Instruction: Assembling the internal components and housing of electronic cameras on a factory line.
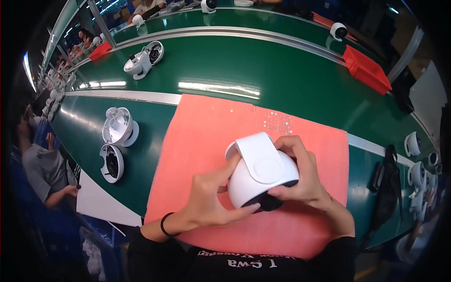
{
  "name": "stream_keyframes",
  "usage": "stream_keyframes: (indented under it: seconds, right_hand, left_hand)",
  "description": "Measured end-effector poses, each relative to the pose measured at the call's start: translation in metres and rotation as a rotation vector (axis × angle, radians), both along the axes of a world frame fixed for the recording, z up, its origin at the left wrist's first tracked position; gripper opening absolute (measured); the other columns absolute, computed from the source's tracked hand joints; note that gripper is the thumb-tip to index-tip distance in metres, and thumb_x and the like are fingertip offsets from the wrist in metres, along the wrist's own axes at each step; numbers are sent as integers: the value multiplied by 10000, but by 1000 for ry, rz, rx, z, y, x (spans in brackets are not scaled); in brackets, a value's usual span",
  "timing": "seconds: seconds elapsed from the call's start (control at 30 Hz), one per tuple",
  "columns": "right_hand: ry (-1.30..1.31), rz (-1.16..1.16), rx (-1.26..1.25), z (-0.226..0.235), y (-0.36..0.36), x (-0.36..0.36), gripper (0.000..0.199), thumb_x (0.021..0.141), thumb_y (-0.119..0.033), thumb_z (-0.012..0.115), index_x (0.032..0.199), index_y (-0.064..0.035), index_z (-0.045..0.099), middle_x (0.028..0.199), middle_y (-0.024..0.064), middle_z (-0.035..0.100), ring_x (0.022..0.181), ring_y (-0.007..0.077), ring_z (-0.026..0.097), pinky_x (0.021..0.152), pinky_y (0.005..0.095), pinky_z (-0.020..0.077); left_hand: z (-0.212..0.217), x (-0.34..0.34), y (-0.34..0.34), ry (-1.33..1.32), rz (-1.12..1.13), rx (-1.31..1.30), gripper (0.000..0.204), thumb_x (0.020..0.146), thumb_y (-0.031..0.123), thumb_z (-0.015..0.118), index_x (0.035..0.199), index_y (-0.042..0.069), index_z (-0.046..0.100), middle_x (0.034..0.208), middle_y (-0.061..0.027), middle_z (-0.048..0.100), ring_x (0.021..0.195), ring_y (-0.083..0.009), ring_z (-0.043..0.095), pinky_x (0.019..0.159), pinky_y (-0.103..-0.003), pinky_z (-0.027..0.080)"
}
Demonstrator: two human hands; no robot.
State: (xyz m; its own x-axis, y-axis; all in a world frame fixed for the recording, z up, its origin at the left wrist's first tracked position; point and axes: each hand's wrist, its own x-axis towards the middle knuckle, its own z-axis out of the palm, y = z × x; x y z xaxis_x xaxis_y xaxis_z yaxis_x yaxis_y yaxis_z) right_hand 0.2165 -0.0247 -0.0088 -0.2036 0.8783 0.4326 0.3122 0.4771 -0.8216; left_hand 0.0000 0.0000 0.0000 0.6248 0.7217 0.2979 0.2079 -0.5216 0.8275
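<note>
Both my hands hold a round white security camera (pixel 244 184) with a curved white bracket (pixel 257 152) over its top and a black front (pixel 268 202) tilted down toward me. My left hand (pixel 209 199) closes round its left side, thumb by the black front. On the other side, my right hand (pixel 306 176) wraps its fingers over the back and presses its thumb at the lower edge. Under them lies a pink foam mat (pixel 183 150), and beyond the camera a patch of small screws (pixel 278 123) sits in rows on it.
Left of the mat lies a camera taken apart into a white shell (pixel 117 126) and a black-cored half (pixel 112 163). Another split camera (pixel 143 60) is on the green belt (pixel 211 61). A red tray (pixel 366 70), black strap (pixel 387 197) and several cameras (pixel 416 174) are rightward. A co-worker (pixel 44 162) sits left.
</note>
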Motion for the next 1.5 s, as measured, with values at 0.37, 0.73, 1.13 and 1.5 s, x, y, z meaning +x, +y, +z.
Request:
stream_keyframes:
  seconds: [0.37, 0.73, 1.13, 1.5]
  right_hand:
    - [163, -131, 29, 43, 49, -21, 981, 616, -216, 780, 1383, -48, 193, 1300, 178, 385, 1187, 272, 445, 966, 371, 397]
    - [123, -427, 344, 10, 87, -11, 1000, 562, -324, 795, 1361, -35, 267, 1218, 241, 484, 1025, 343, 576, 831, 391, 519]
    - [1126, -517, -414, -44, 120, 94, 750, 830, -531, 516, 1328, -115, 141, 1250, 187, 403, 968, 304, 587, 817, 430, 504]
    - [-280, -1392, 262, -47, 102, 125, 572, 831, -274, 592, 1257, -11, 317, 1149, 171, 336, 1009, 364, 462, 833, 357, 421]
  left_hand:
    - [10, 17, 90, -775, -111, -707, 622, 865, 452, 508, 1299, 23, 385, 1250, -114, 497, 1150, -257, 487, 986, -391, 387]
    - [-4, 99, 122, -978, 150, -646, 750, 814, 702, 332, 1337, 165, 353, 1327, -88, 417, 1192, -272, 443, 972, -447, 395]
    - [-78, 101, 117, 143, -163, -3, 607, 843, 451, 538, 1284, 54, 409, 1352, -208, 391, 1241, -335, 402, 1006, -457, 336]
    - [-90, 96, 96, 492, -195, 593, 672, 832, 441, 534, 1338, 31, 366, 1390, -240, 315, 1306, -364, 285, 1055, -504, 221]
